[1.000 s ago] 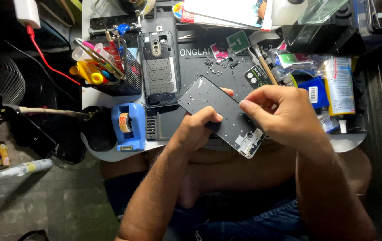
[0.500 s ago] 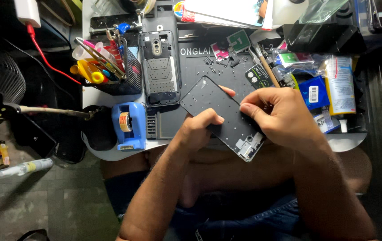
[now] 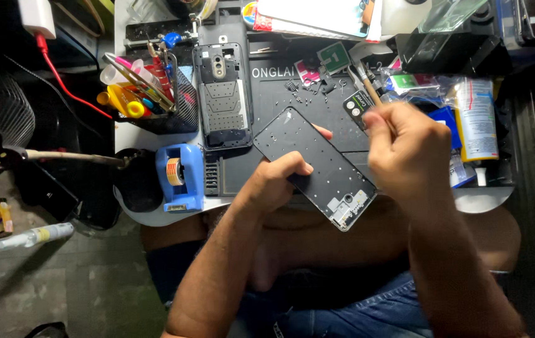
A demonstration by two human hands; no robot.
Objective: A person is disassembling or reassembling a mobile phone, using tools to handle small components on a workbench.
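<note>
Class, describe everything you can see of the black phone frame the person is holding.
The black phone frame is a flat, long rectangle, apparently matte plastic or metal, dotted with tiny holes, with pale exposed parts at its lower right end. It lies slanted over the dark work mat and the table's near edge. The left hand grips its near edge; the right hand is raised beside it, not touching.

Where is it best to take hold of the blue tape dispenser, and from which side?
Probably by the two flat side walls of the blue tape dispenser, from above. It stands upright near the table edge, the top free; the tape roll fills its middle.
</note>
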